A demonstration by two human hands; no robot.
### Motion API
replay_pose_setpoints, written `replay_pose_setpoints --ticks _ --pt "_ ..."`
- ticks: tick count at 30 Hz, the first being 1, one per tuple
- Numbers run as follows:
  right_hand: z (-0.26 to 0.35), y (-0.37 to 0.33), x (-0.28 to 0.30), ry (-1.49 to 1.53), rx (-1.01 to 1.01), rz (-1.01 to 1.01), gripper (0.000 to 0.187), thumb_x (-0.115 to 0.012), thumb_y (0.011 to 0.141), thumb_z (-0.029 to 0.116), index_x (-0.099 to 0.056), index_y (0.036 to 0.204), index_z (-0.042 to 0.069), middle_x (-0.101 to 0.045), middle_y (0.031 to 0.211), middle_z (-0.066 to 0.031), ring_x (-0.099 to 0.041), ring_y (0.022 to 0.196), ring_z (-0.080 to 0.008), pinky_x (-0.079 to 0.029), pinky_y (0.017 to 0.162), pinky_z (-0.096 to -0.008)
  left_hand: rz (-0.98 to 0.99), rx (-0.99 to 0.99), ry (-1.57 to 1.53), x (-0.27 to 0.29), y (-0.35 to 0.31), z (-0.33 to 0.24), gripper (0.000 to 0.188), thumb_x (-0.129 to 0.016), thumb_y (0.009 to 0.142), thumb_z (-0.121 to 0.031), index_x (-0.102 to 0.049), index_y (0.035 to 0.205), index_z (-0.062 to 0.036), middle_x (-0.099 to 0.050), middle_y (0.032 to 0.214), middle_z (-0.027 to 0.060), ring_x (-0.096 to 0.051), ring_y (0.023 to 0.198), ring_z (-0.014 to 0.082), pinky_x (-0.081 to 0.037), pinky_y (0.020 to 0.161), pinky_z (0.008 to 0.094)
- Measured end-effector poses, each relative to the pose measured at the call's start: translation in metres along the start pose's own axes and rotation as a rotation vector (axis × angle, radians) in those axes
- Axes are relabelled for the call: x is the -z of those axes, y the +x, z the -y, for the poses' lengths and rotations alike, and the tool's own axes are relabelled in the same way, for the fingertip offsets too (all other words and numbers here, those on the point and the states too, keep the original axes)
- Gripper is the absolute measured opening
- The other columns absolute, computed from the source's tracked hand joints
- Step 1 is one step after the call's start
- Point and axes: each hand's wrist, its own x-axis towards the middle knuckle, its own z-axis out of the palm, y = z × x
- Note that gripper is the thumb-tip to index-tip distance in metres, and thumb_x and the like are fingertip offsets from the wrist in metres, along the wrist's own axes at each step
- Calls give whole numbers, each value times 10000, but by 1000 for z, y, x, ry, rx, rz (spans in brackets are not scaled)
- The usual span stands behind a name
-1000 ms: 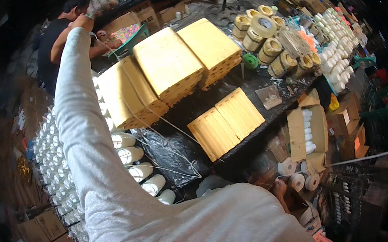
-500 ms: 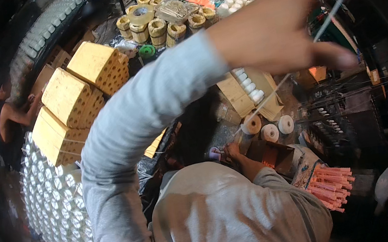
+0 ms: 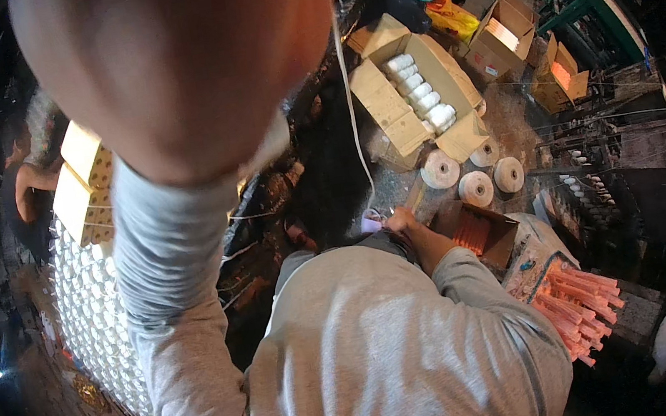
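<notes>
My left hand [image 3: 180,68] looms large and blurred at the top, close to the camera. Its fingers are hidden or out of the picture. A white cord [image 3: 352,113] hangs from the top edge beside it and drops, slack and curved, to my right hand [image 3: 405,225]. That hand is low, near my lap, with its fingers closed at a small lavender cylinder [image 3: 370,221]; the exact grip is too small to make out. Three thread cones [image 3: 476,188] and one more stand on the floor just beyond the right hand.
An open carton [image 3: 380,107] with white spools lies ahead. Pink sticks [image 3: 577,306] bundle at my right, near a small brown box [image 3: 503,240]. At left stand stacked yellow perforated blocks [image 3: 82,203], many white spools [image 3: 95,315] and another person [image 3: 27,194]. Dark machinery [image 3: 626,136] lines the right.
My left hand has swung from the upper right to the upper left, nearer the camera. The cord, stretched taut toward the upper right before, now hangs slack. My right hand stays low beside the lavender cylinder.
</notes>
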Motion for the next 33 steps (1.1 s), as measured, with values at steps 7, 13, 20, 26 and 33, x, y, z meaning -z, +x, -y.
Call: replay_pose_setpoints --ticks 7,13,20,26,33 --pt "-135 35 31 -266 33 173 340 -689 788 246 -748 1008 -6 -726 959 -232 -722 799 -344 -563 678 -450 -338 245 -152 -3 -114 40 164 -645 1006 -122 -683 1069 24 -703 900 120 -473 525 72 -360 470 236" --pt "-32 -62 175 458 62 -21 285 -670 890 162 -688 1132 13 -654 829 -120 -619 638 -215 -489 558 -352 -315 668 -77 31 -193 93 176 -640 1023 -148 -690 977 14 -567 695 -31 -413 562 29 -308 503 218" --pt "165 -206 319 602 752 -156 395 -607 1032 278 -585 1333 23 -583 853 22 -525 730 -125 -450 664 -305 -246 800 -112 62 -231 112 198 -634 1029 -178 -691 954 -5 -525 664 -64 -391 555 10 -284 489 213" --pt "248 -294 371 289 895 -233 529 -539 1010 549 -636 1025 29 -635 795 -133 -613 737 -274 -476 697 -390 -172 800 -29 73 -233 98 192 -647 1020 -191 -700 974 -12 -578 750 -79 -414 620 4 -320 534 208" --pt "284 -335 373 -141 902 -392 770 -463 947 732 -603 798 -10 -638 793 -236 -638 776 -430 -476 685 -497 -113 689 -22 84 -237 77 193 -622 1027 -135 -725 1055 26 -708 869 2 -580 798 57 -483 736 240"
